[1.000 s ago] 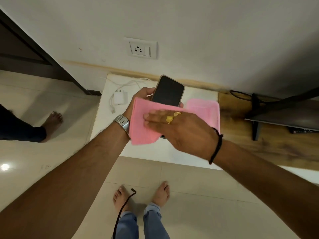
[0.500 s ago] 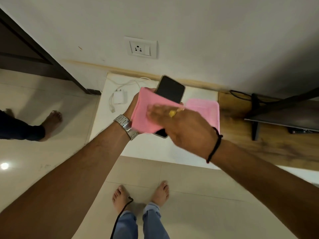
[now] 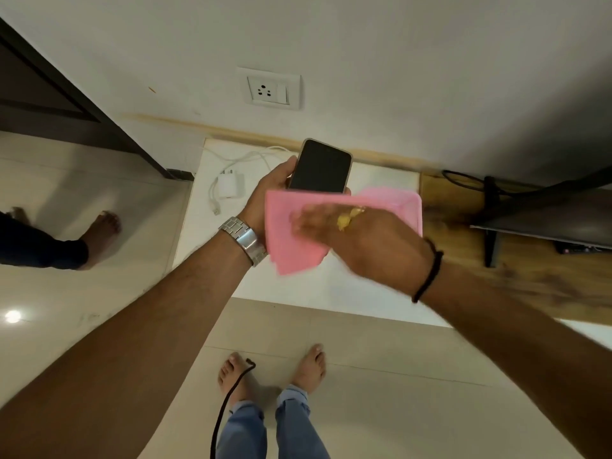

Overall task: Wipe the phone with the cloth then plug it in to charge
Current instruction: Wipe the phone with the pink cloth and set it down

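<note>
Dim warm indoor light, floor glare (image 3: 13, 316), motion-blurred right hand (image 3: 357, 240).

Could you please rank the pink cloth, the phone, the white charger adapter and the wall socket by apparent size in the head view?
1. pink cloth
2. phone, partly covered
3. wall socket
4. charger adapter

White wall (image 3: 397, 44) w/ socket (image 3: 270, 91); beige tile floor (image 3: 381, 409); wood shelf (image 3: 530, 276) at right.
</note>
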